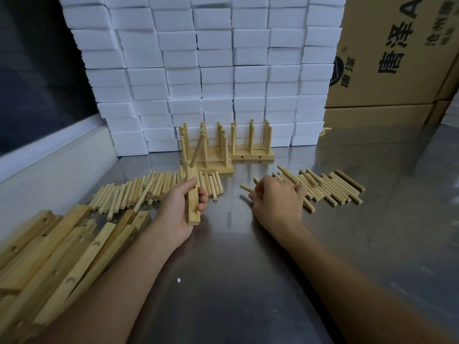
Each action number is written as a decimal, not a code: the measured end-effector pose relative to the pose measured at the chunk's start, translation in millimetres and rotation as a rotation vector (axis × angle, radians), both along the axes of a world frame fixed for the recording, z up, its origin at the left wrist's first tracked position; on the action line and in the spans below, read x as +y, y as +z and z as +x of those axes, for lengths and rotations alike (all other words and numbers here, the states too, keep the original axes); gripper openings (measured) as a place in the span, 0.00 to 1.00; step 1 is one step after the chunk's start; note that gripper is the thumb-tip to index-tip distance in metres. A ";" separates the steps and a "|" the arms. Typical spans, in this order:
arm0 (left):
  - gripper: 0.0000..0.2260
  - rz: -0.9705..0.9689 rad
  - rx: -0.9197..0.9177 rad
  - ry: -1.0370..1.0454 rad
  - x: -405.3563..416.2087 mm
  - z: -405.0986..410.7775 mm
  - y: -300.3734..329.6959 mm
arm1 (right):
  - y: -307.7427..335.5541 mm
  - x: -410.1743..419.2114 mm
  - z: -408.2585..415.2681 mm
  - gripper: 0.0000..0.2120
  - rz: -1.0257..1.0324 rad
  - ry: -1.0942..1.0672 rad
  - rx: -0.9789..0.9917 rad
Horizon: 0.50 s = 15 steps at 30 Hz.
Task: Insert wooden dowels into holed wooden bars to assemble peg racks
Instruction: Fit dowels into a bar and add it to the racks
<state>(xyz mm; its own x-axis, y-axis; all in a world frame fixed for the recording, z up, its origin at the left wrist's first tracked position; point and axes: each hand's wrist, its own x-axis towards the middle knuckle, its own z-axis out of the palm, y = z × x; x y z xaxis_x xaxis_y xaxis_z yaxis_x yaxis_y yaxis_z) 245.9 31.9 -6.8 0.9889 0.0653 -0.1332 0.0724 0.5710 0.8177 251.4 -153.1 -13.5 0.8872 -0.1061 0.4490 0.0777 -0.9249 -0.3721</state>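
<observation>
Over the surface our left hand grips a holed bar at mid-length, one dowel standing in its far end. Our right hand curls onto the loose dowels, pinching one. Both look light, stiff and smooth; we judge mid-shaft grips best.

**Hidden and cut off**

The right hand covers part of the right dowel pile; what its fingers pinch is unclear. The bar stack runs off the left edge. Rear racks overlap, dowels uncountable.
</observation>
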 end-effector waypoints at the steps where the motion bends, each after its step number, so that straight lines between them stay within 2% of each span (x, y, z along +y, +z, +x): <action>1: 0.04 0.002 0.002 0.003 0.1 0.1 0.0 | -0.1 0.1 0.1 0.06 0.014 0.019 -0.024; 6: 0.06 0.048 -0.005 0.023 -1.0 -1.0 0.3 | -1.6 2.5 3.3 0.07 0.010 0.126 -0.079; 9: 0.07 0.091 -0.013 0.038 -1.9 -1.7 1.1 | -0.6 3.8 3.6 0.06 0.137 0.193 -0.071; 11: 0.07 0.127 -0.018 0.043 -2.7 -1.0 1.1 | -1.5 4.0 2.9 0.02 0.190 0.222 -0.119; 15: 0.07 0.141 -0.024 0.046 -3.4 -1.4 1.0 | -3.9 3.6 2.3 0.15 0.222 0.256 -0.191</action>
